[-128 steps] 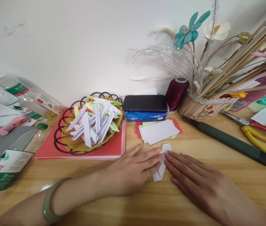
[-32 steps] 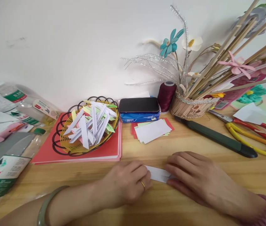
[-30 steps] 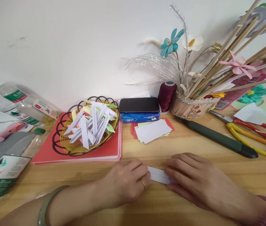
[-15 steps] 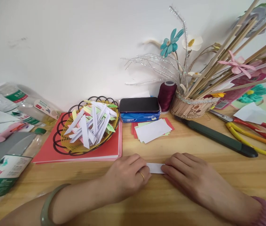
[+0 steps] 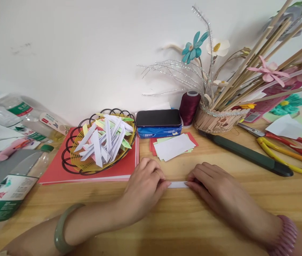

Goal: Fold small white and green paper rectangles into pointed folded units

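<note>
A narrow white paper strip [image 5: 178, 184] lies level between my two hands, low over the wooden table. My left hand [image 5: 146, 186] pinches its left end between thumb and curled fingers. The right end is gripped the same way by my right hand [image 5: 212, 186]; both ends of the strip are hidden under the fingers. Just beyond the hands lies a small stack of cut paper slips [image 5: 175, 146], white on top with green and red below. To the left, a woven basket [image 5: 68, 166] holds several folded paper strips [image 5: 108, 140] in white, green, yellow and pink.
Red paper sheets [image 5: 52, 167] lie under the basket. A phone [image 5: 159, 118] rests on a blue tissue pack [image 5: 160, 132], beside a maroon thread spool [image 5: 190, 108]. On the right are a dark green-handled tool [image 5: 249, 154], scissors [image 5: 287, 156] and a flower holder [image 5: 217, 121]; plastic bottles [image 5: 6, 195] lie left.
Both hands have shifted slightly away from me, and the fingers now arch higher. The visible part of the white strip looks narrower than before.
</note>
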`<state>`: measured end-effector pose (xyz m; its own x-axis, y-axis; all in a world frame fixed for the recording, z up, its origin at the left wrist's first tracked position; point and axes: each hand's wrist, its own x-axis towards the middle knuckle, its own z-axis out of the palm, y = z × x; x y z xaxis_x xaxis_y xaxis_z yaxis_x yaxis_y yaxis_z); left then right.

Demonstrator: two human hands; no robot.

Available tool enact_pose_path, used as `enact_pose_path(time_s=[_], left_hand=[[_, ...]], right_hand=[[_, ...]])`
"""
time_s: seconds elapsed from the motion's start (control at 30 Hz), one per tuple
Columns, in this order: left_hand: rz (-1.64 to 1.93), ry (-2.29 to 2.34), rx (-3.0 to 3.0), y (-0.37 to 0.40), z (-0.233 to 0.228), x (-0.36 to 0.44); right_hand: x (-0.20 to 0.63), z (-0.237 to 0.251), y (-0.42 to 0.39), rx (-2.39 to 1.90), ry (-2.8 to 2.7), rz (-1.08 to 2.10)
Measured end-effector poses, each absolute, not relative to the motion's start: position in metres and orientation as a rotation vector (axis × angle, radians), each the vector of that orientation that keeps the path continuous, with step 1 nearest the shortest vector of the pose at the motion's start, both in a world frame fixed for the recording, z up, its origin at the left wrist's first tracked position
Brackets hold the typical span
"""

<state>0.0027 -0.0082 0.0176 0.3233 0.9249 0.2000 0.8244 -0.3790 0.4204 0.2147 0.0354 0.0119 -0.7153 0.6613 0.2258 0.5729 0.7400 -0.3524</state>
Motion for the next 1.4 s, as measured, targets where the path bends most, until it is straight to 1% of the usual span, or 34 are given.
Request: enact_pose_path(time_s=[0.27, 0.43, 0.57, 0.67, 0.77, 0.87, 0.93, 1.03, 1.1, 1.17, 1.4], left_hand=[[0.442, 1.699, 2.425, -0.002, 0.018, 0.006], [0.415, 1.739, 2.405, 0.001, 0.017, 0.006], [0.387, 1.596, 2.523, 0.001, 0.015, 0.005], [0.455, 1.443, 2.772, -0.001, 0.011, 0.003], [0.619, 1.368, 2.938, -0.003, 0.006, 0.005], [0.746, 1.417, 2.935, -0.003, 0.001, 0.009], [0.761, 1.483, 2.928, -0.005, 0.001, 0.011], [0.536, 1.436, 3.099, -0.010, 0.005, 0.011], [0.292, 1.353, 3.219, -0.015, 0.009, 0.009], [0.138, 1.380, 3.255, -0.021, 0.013, 0.007], [-0.109, 1.504, 3.304, -0.039, 0.013, 0.004]], right_hand=[[0.216, 0.011, 0.043, -0.977, -2.597, 0.449], [0.216, 0.013, 0.047, -0.936, -2.596, 0.336], [0.217, 0.016, 0.050, -0.854, -2.642, 0.226], [0.217, 0.019, 0.048, -0.707, -2.696, 0.092], [0.214, 0.022, 0.039, -0.543, -2.764, -0.142], [0.209, 0.022, 0.026, -0.555, -2.774, -0.412], [0.209, 0.020, 0.020, -0.595, -2.760, -0.551], [0.212, 0.017, 0.017, -0.618, -2.754, -0.656], [0.216, 0.014, 0.017, -0.627, -2.755, -0.666], [0.221, 0.012, 0.018, -0.651, -2.750, -0.659], [0.233, 0.008, 0.023, -0.619, -2.769, -0.631]])
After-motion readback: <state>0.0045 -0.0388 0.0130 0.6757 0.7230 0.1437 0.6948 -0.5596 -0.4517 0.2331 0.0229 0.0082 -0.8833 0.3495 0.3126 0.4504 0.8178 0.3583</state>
